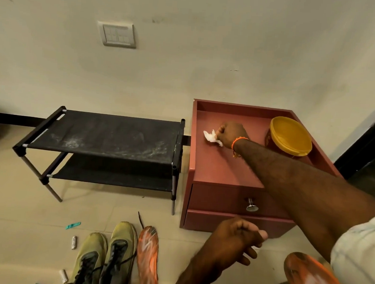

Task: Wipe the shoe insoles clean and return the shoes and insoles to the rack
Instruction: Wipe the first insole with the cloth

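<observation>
Orange insoles lie off the rack: one insole (147, 258) flat on the floor just right of the pair of olive-green shoes (106, 257), the other insole (314, 281) at the lower right, blurred, so what it rests on cannot be told. The shoes stand side by side on the floor tiles, toes toward the black fabric rack (108, 134), whose two shelves hold nothing. The right hand (232, 133) reaches across the pink desk (213, 165) and pinches a crumpled white tissue (211, 137) that touches the desk top. The left hand (240, 239) hovers loosely curled in front of the desk's drawer, holding nothing. A yellow-lidded tub (290, 136) sits on the desk near the right wrist. Small scraps lie on the floor left of the shoes.
</observation>
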